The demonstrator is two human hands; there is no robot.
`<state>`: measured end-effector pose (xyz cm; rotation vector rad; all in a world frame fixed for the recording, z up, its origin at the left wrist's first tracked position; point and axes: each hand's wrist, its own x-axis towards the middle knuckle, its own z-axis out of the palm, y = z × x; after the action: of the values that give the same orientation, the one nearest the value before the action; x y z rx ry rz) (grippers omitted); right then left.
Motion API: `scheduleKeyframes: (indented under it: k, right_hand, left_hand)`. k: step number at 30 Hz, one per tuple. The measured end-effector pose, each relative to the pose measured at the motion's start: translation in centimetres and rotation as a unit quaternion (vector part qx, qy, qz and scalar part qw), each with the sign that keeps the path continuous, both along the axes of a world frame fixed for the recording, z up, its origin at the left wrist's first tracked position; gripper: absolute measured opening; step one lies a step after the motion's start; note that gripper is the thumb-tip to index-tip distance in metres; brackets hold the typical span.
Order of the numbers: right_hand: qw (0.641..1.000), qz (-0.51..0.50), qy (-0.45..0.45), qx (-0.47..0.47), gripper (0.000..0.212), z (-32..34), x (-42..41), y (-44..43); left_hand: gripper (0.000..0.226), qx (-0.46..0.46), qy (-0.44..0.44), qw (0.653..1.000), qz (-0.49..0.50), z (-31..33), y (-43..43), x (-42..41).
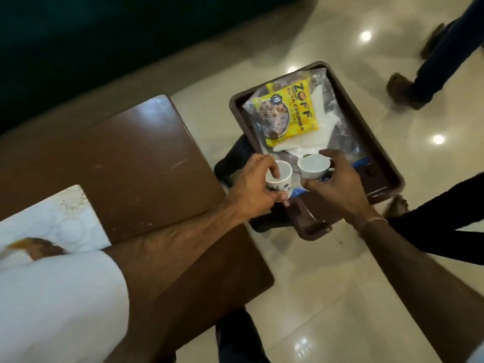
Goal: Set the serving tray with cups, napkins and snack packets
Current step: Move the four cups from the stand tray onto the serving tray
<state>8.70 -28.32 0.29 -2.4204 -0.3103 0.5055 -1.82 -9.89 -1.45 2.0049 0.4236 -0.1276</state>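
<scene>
A dark brown serving tray (348,108) sits low over the floor, to the right of a brown table. On it lie a yellow snack packet (290,111), clear plastic packets and white napkins (322,100). My left hand (251,189) grips a small white paper cup (98,176) by its rim, one finger inside, at the tray's near left edge. My right hand (337,182) holds a second white cup (311,167) from the side, just above the tray's near end. The two cups are side by side and slightly apart.
The brown table (125,163) fills the left, with a white patterned cloth or plate (60,221) on its near left. Another person's legs and shoes (419,82) stand on the glossy tiled floor at the upper right. A dark sleeve (440,218) reaches in from the right.
</scene>
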Motion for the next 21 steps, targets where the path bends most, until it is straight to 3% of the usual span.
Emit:
scheduleKeyframes:
  k: [6, 13, 16, 19, 21]
  right_hand:
    - [0.994, 0.075, 0.037, 0.066, 0.068, 1.0, -7.9, 9.0]
    - [0.976, 0.182, 0.094, 0.078, 0.077, 1.2, -18.9, 19.9]
    - [0.951, 0.279, 0.115, 0.073, 0.09, 1.4, -24.0, 24.9]
    - [0.927, 0.355, 0.116, 0.032, 0.077, 1.1, -28.7, 29.3]
    - [0.918, 0.379, 0.113, 0.021, 0.073, 0.7, -31.7, 32.2]
  left_hand:
    - [0.093, 0.016, 0.008, 0.994, 0.11, 1.2, 8.2, -10.5]
    - [0.081, 0.096, 0.087, 0.969, 0.21, 1.9, 14.7, -25.1]
    - [0.078, 0.16, 0.092, 0.932, 0.312, 1.9, 16.3, -31.3]
    - [0.083, 0.079, 0.156, 0.894, 0.412, 1.6, 16.7, -35.9]
    - [0.079, 0.073, 0.175, 0.867, 0.461, 1.1, 16.7, -38.4]
